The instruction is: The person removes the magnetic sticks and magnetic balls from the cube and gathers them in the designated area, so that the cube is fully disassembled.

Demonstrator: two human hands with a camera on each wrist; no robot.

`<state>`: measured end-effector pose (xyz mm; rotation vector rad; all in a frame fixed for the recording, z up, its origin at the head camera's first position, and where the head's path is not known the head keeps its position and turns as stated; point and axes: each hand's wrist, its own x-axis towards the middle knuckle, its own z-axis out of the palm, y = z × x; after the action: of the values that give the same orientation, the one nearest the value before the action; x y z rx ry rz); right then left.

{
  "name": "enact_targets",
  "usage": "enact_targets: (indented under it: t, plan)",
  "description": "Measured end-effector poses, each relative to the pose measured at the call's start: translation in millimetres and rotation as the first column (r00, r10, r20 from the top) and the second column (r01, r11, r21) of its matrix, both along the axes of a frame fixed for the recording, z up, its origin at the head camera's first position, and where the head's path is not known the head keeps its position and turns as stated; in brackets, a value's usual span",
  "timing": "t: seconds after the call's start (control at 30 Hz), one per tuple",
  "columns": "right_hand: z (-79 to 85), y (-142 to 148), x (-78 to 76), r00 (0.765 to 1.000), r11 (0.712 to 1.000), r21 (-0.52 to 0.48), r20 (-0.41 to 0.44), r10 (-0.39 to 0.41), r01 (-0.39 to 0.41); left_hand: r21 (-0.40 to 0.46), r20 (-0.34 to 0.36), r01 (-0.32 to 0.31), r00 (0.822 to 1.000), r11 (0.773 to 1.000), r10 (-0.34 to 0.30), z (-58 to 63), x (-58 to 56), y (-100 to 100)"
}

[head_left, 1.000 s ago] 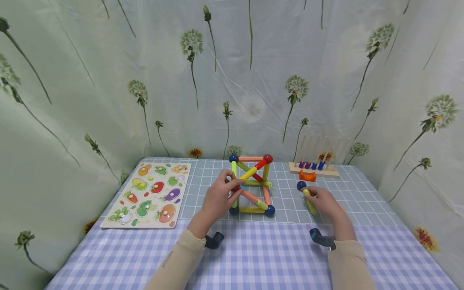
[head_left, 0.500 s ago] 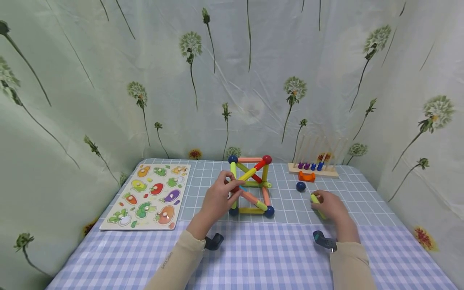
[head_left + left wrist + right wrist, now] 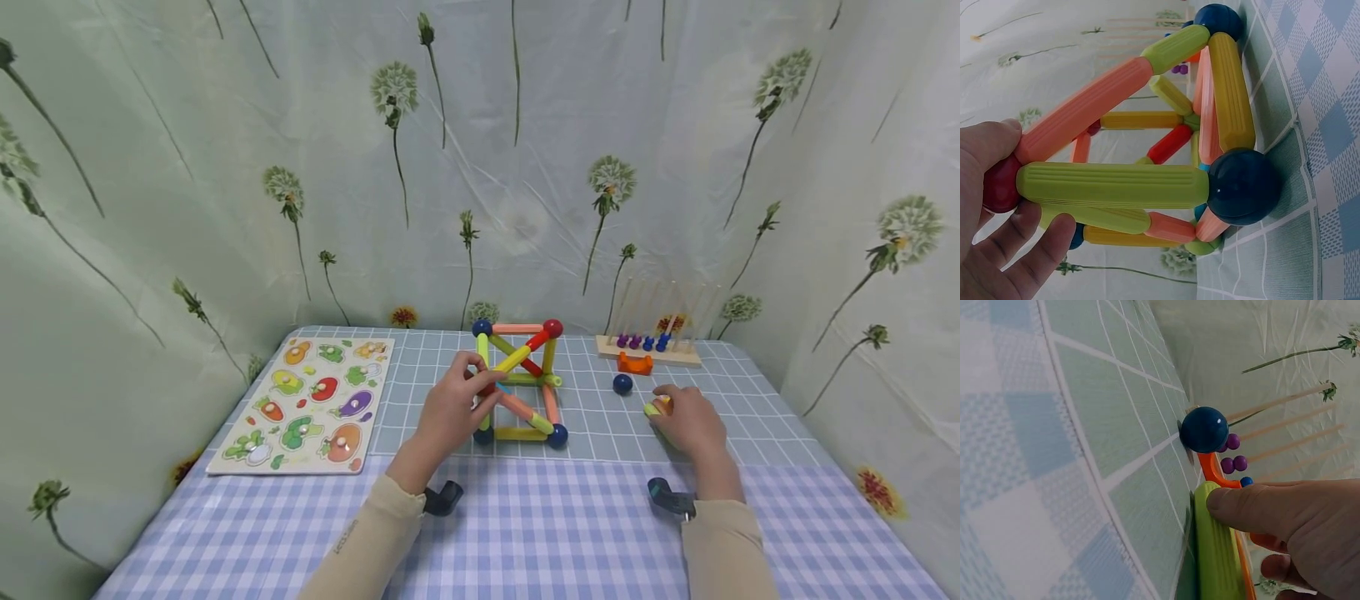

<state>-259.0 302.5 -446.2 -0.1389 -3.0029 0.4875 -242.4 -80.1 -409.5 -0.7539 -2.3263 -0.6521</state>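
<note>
The desk [image 3: 555, 517] is carrying it all, with the rod-and-ball frame [image 3: 525, 380] standing straight ahead. The left hand [image 3: 450, 404] is pinching one corner, probably steadying the structure; the right hand [image 3: 690, 421] is resting its thumb on a green rod [image 3: 1217, 550], other fingers partly bent, and whether they're gripping it I cannot tell. That rod is lying low, right of the frame, seemingly within easy reach. A blue ball [image 3: 1204, 430] is sitting loose just beyond; a red ball [image 3: 1001, 184] is filling the left hand's pinch.
</note>
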Motion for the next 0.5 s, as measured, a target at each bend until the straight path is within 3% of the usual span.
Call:
enact_targets:
  t: [0.13, 0.5]
  plan:
    - [-3.7, -1.2, -0.2, 0.998, 0.999, -0.003, -0.043, -0.053, 0.053, 0.003, -0.001, 0.002, 1.0, 1.0, -0.002, 0.5, 0.1, -0.1]
    - [-9.0, 4.5, 0.3, 0.994, 0.992, -0.062, 0.017, -0.108, 0.108, 0.001, 0.016, -0.007, 1.0, 1.0, 0.007, 0.3, 1.3, 0.0]
